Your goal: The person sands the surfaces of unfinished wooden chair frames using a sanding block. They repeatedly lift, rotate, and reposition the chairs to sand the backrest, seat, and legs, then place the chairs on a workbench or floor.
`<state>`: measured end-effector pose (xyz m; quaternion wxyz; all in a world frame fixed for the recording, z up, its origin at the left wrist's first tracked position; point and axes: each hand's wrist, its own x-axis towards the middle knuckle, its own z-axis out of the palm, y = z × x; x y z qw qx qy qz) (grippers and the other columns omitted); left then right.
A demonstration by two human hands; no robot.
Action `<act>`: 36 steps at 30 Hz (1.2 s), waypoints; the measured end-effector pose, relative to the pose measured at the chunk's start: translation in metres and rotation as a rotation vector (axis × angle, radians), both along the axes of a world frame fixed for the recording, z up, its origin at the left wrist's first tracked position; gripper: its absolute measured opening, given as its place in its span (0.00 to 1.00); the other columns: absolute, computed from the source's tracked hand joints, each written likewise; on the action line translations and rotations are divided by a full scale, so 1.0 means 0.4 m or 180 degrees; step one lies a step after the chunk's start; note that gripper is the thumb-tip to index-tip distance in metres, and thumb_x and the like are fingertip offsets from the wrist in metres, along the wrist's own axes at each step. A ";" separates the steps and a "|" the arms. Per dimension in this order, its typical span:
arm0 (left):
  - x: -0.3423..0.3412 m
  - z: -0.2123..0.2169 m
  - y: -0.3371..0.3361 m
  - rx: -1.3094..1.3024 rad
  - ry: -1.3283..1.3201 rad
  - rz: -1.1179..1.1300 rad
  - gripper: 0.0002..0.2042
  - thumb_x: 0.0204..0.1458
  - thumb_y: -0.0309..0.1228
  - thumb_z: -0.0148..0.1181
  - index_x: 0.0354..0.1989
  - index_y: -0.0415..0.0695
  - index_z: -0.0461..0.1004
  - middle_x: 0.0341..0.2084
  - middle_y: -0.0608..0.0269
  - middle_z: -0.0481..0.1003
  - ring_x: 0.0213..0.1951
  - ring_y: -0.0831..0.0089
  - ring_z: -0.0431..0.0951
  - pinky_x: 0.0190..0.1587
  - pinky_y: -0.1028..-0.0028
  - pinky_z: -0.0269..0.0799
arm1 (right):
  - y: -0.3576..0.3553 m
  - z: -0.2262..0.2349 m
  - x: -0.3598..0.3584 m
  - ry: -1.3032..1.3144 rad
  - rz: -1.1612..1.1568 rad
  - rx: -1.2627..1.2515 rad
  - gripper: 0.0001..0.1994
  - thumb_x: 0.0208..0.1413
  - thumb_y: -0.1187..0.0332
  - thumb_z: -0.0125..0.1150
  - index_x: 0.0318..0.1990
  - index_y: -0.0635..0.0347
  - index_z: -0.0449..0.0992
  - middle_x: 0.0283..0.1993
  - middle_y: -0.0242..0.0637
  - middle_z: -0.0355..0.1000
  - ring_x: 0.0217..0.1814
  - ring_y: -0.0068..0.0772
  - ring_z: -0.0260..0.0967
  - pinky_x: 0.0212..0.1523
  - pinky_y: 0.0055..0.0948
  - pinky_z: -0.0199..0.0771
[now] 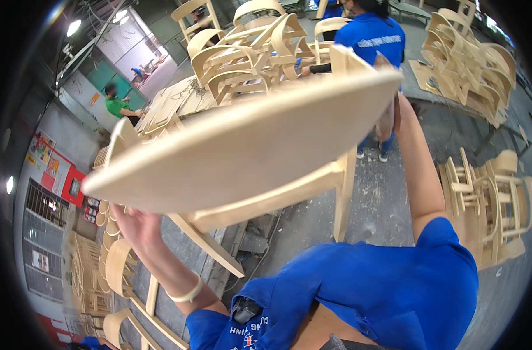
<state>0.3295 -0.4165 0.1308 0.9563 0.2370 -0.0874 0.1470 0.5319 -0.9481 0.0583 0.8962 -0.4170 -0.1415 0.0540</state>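
Note:
Raised in front of me is a pale, unpainted wooden chair (248,149), tilted, with its broad curved panel toward me and its legs and a rail showing below. My left hand (139,226) grips it by the lower left end, the fingertips hidden behind the wood. On the far right side my right hand (387,119) holds the same chair with the arm stretched out; the panel's end covers part of that hand, and motion blurs it.
Stacked chair frames (248,52) crowd a bench ahead, with another pile (467,58) on a table at the right. More chairs (493,204) stand at the lower right and chair parts (120,268) at the lower left. A person in blue (374,38) stands close ahead; another in green (119,105) works farther left.

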 end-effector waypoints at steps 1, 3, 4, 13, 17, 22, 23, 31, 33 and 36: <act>0.002 -0.046 -0.019 -0.0144 0.0147 0.0154 0.19 0.59 0.39 0.55 0.53 0.40 0.68 0.52 0.57 0.72 0.53 0.65 0.73 0.58 0.64 0.70 | -0.018 -0.033 0.009 0.0478 -0.0089 0.0011 0.22 0.66 0.55 0.42 0.58 0.62 0.67 0.47 0.48 0.74 0.39 0.36 0.77 0.34 0.31 0.82; -0.004 -0.150 -0.068 0.0605 0.0023 -0.0517 0.21 0.61 0.35 0.50 0.60 0.38 0.62 0.35 0.61 0.71 0.36 0.70 0.73 0.48 0.64 0.74 | -0.032 -0.086 0.068 0.0685 0.0500 0.0003 0.25 0.67 0.53 0.40 0.63 0.61 0.62 0.51 0.55 0.71 0.40 0.41 0.78 0.33 0.33 0.83; -0.025 -0.206 -0.097 0.0497 0.0525 0.0190 0.25 0.61 0.34 0.48 0.66 0.40 0.55 0.29 0.64 0.66 0.29 0.74 0.69 0.45 0.66 0.72 | -0.034 -0.117 0.098 0.0547 0.0882 0.0071 0.25 0.67 0.53 0.40 0.64 0.60 0.61 0.51 0.59 0.70 0.38 0.43 0.78 0.32 0.33 0.84; -0.172 -0.634 -0.188 -0.0333 0.1634 0.1481 0.24 0.63 0.40 0.43 0.66 0.46 0.57 0.39 0.56 0.70 0.40 0.63 0.75 0.52 0.58 0.70 | 0.146 -0.412 0.342 0.1024 0.2078 -0.0589 0.22 0.61 0.69 0.52 0.61 0.65 0.62 0.52 0.58 0.71 0.46 0.49 0.76 0.43 0.40 0.82; -0.228 -0.759 -0.169 -0.0858 0.2777 0.1886 0.25 0.58 0.56 0.46 0.47 0.45 0.72 0.37 0.57 0.75 0.43 0.60 0.77 0.49 0.56 0.72 | 0.326 -0.557 0.405 0.1157 0.2541 -0.0812 0.20 0.63 0.66 0.51 0.60 0.65 0.63 0.53 0.54 0.72 0.48 0.49 0.76 0.50 0.45 0.77; -0.290 -0.914 -0.143 -0.0820 0.3252 0.1859 0.29 0.53 0.66 0.45 0.38 0.49 0.72 0.28 0.64 0.73 0.34 0.65 0.75 0.43 0.59 0.73 | 0.490 -0.744 0.414 0.1662 0.2888 -0.1055 0.19 0.62 0.64 0.54 0.58 0.62 0.66 0.49 0.50 0.74 0.47 0.47 0.76 0.51 0.43 0.76; -0.297 -0.950 -0.132 -0.0934 0.3547 0.1967 0.26 0.56 0.62 0.45 0.39 0.51 0.72 0.28 0.66 0.72 0.32 0.66 0.74 0.42 0.59 0.74 | 0.518 -0.782 0.411 0.1730 0.2933 -0.1121 0.18 0.62 0.63 0.54 0.57 0.59 0.67 0.47 0.46 0.75 0.45 0.43 0.77 0.50 0.41 0.76; -0.300 -1.227 0.035 -0.0895 0.3787 0.2333 0.12 0.61 0.42 0.45 0.44 0.51 0.70 0.30 0.63 0.72 0.30 0.62 0.74 0.42 0.56 0.75 | 0.687 -1.045 0.407 0.2189 0.2798 -0.1206 0.20 0.63 0.60 0.53 0.59 0.58 0.65 0.51 0.45 0.73 0.50 0.41 0.74 0.53 0.40 0.75; -0.297 -1.276 0.069 -0.0899 0.3928 0.2188 0.12 0.61 0.43 0.45 0.45 0.50 0.69 0.30 0.61 0.72 0.32 0.61 0.74 0.42 0.56 0.75 | 0.718 -1.093 0.407 0.2246 0.2671 -0.1172 0.20 0.62 0.61 0.54 0.59 0.56 0.66 0.51 0.41 0.74 0.50 0.37 0.74 0.52 0.39 0.74; -0.292 -1.327 0.110 -0.0834 0.3936 0.1875 0.16 0.61 0.46 0.44 0.48 0.50 0.67 0.35 0.57 0.70 0.35 0.60 0.72 0.43 0.56 0.74 | 0.754 -1.138 0.408 0.2412 0.2492 -0.1485 0.21 0.61 0.61 0.55 0.60 0.56 0.65 0.53 0.40 0.72 0.53 0.38 0.72 0.55 0.40 0.72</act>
